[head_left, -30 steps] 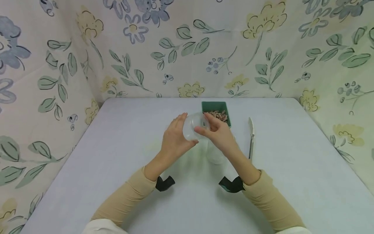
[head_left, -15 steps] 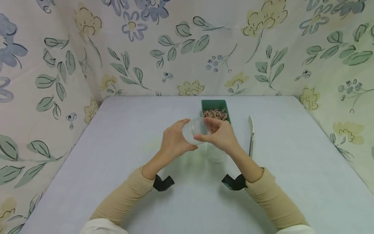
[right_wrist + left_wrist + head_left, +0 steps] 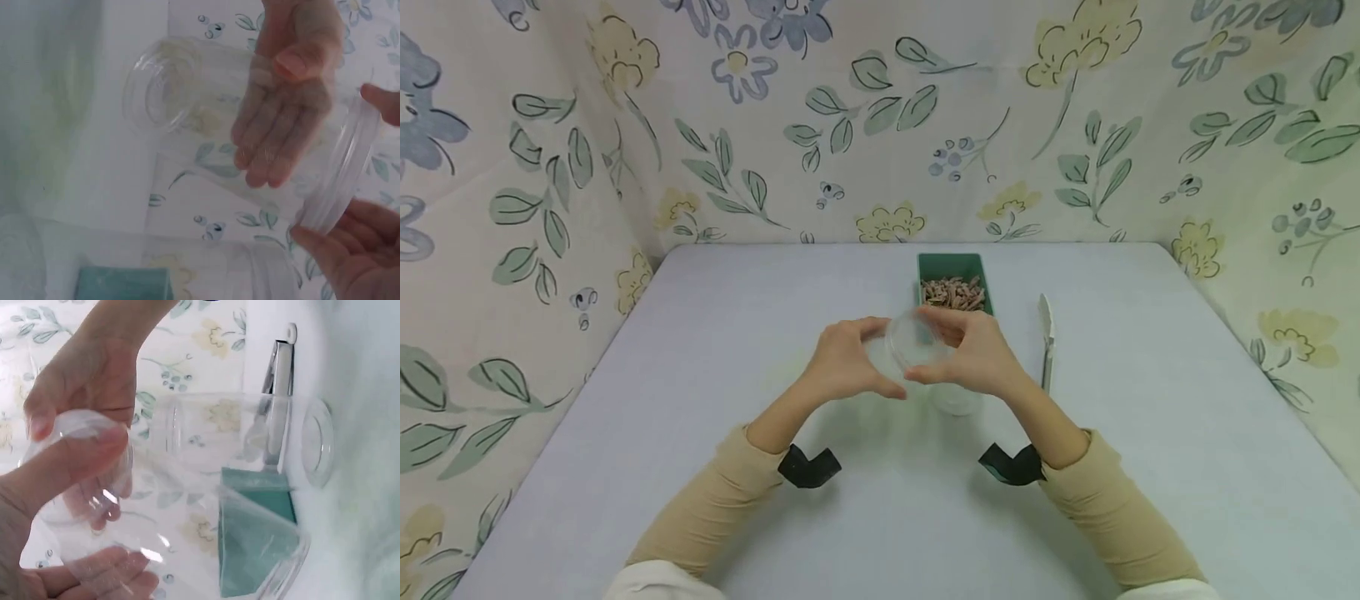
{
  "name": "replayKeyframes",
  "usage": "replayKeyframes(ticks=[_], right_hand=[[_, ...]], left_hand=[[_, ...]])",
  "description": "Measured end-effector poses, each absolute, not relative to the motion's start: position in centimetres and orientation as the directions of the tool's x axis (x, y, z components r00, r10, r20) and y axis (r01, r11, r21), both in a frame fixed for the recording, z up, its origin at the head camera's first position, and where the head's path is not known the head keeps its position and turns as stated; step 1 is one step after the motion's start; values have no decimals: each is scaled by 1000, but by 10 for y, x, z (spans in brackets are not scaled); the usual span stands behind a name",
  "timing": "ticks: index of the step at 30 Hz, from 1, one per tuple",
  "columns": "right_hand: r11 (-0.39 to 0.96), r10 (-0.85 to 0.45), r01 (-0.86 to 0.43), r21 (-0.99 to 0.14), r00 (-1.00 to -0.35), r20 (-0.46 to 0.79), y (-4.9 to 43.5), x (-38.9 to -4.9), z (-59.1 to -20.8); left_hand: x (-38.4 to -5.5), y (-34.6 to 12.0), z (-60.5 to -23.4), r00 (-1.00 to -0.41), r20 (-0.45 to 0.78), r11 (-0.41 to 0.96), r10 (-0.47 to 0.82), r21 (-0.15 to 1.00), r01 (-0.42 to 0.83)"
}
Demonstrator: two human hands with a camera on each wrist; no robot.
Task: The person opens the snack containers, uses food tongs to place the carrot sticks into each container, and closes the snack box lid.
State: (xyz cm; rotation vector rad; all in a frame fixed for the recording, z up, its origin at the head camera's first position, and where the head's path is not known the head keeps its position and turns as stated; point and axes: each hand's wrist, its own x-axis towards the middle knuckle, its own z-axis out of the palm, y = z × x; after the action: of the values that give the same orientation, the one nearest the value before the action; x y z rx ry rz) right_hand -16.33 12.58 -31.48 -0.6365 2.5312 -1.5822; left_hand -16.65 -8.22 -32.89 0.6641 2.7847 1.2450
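My left hand [image 3: 842,362] holds a clear plastic jar [image 3: 194,81], thumb on one side and fingers on the other. The jar is tilted in the air, its base pointing away from the right hand in the right wrist view. At its mouth, my right hand [image 3: 973,354] grips the clear lid [image 3: 334,175] by the rim between thumb and fingers. Lid and mouth lie together; whether they are fastened, I cannot tell. A second clear jar [image 3: 244,434] stands on the table, partly behind the right hand in the head view.
Behind the hands sits a green box [image 3: 951,267] holding many small brown pieces [image 3: 953,293]. Metal tongs [image 3: 1048,342] lie to the right of it. A pale cloth covers the table [image 3: 700,333], and a floral curtain [image 3: 880,125] hangs along the back and sides.
Both hands have come lower and nearer with the jar. The right hand has turned, and the lid faces the head camera more. Green box, tongs and second jar stay put.
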Motion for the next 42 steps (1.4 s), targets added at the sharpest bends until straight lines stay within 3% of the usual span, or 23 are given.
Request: replayKeyframes(ticks=[4, 6, 11, 15, 20, 23, 27, 30, 35, 40, 42], right_hand=[[322, -611, -493, -808, -760, 221, 136, -167, -309], [295, -638, -481, -825, -742, 205, 138, -170, -307], [294, -392, -234, -927, -914, 107, 131, -174, -308], [345, -240, -126, -930, -970, 43, 117, -173, -312], [502, -169, -129, -855, -984, 49, 102, -170, -314], [518, -176, -182, -836, -979, 103, 102, -169, -313], [419, -303, -244, -874, -946, 118, 111, -169, -309], [348, -429, -284, -894, -896, 118, 119, -168, -306], [247, -596, -373, -894, -786, 163, 128, -167, -303], [143, -712, -395, -908, -678, 183, 132, -162, -299], [72, -740, -398, -915, -636, 218, 134, -162, -298]], left_hand=[[-173, -93, -329, -844, 26, 413, 535, 864, 288], [-175, -94, -330, -848, 1, 380, 530, 894, 239], [-173, -85, -333, -948, 124, 541, 294, 796, 272], [-170, -75, -334, -943, 292, 693, 160, 647, 318], [-167, -70, -332, -924, 344, 743, 168, 572, 348], [-168, -75, -329, -932, 293, 698, 211, 622, 354], [-174, -89, -326, -921, 152, 551, 359, 762, 341], [-181, -100, -326, -856, 30, 416, 516, 865, 281], [-191, -111, -327, -659, -75, 243, 749, 956, 167], [-199, -114, -336, -400, -20, 64, 916, 993, 98], [-201, -114, -341, -330, 15, 13, 944, 997, 82]])
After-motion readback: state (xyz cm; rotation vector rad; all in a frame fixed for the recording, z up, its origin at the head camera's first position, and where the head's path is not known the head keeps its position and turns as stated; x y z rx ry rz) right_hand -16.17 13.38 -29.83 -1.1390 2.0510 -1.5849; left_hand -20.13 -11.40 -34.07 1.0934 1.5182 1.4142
